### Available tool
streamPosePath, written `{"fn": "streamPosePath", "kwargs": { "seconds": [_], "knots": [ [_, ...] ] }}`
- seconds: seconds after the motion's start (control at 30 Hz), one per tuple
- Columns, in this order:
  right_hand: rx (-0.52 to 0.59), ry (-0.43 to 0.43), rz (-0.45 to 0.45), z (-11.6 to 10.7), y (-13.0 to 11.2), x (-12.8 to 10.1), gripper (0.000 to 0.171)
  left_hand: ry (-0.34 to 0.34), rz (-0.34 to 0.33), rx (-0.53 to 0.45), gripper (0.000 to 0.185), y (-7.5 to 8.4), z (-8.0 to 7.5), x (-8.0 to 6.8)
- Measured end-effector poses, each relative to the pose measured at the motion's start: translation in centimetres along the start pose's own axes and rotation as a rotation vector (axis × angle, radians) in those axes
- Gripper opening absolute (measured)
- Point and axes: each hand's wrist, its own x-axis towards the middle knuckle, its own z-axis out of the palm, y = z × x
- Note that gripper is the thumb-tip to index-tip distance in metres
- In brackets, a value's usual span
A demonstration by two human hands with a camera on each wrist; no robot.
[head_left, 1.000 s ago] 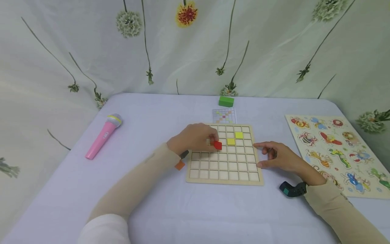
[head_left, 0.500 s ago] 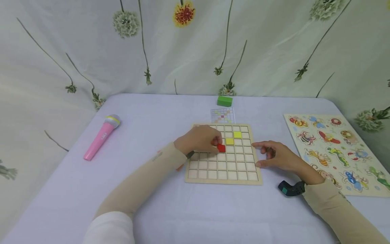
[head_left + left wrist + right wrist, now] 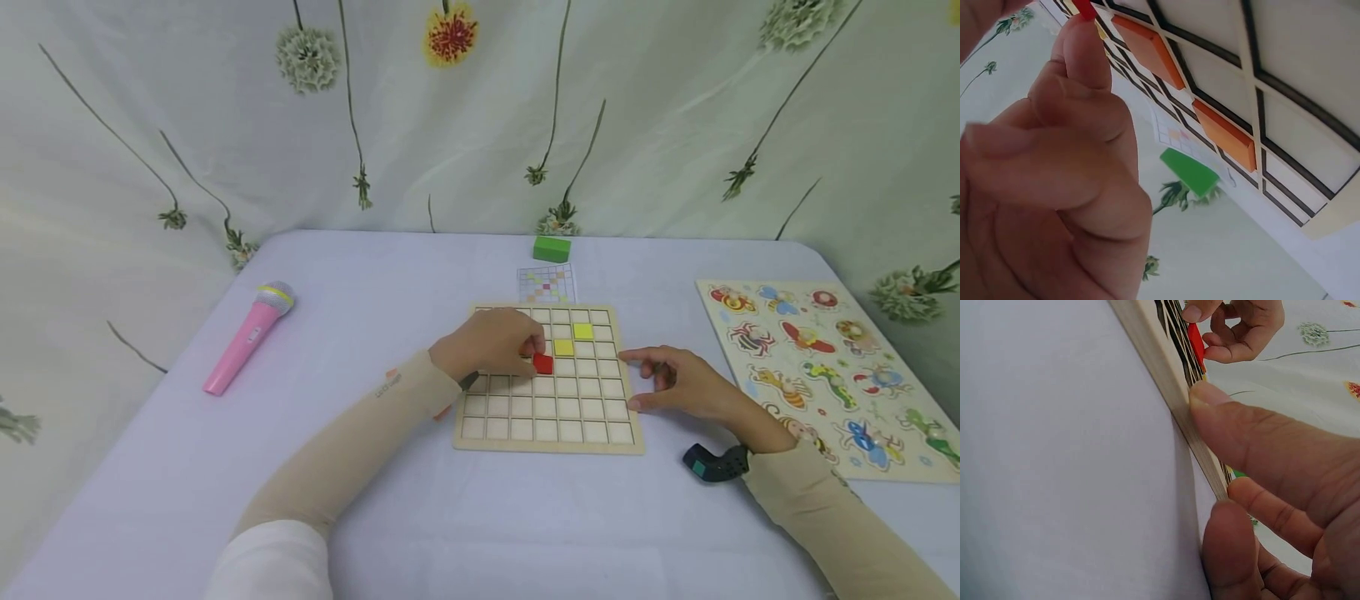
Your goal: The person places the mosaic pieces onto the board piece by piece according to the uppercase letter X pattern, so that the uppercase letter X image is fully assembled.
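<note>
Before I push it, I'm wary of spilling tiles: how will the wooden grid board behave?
The board is probably stiff, given its solid-looking edge. Lying flat, it should slide rather than tip. Recessed cells likely keep the yellow tiles.

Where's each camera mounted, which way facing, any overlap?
Head: worn on head, facing forward-down at grid board; left hand, right hand, sleeves show.
Left wrist: worn there, facing orange tiles; left fingers show.
Right wrist: worn there, facing the board's edge; right fingers and left hand show.
Head and right wrist share the red tile.
</note>
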Motion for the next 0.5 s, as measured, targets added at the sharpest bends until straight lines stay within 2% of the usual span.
{"fn": "streamPosePath", "kwargs": {
  "seconds": [0.2, 0.37, 0.5],
  "knots": [
    [-0.007, 0.002, 0.015, 0.1, -0.1, 0.0, 0.064, -0.022, -0.009, -0.028, 0.019, -0.1, 0.0, -0.1],
    [-0.011, 0.005, 0.022, 0.1, -0.1, 0.0, 0.064, -0.03, 0.015, -0.057, 0.03, -0.7, -0.2, -0.3],
    [-0.009, 0.003, 0.018, 0.0, -0.1, 0.0, 0.065, -0.021, 0.037, -0.138, 0.028, -1.5, -0.8, -1.1]
  ]
}}
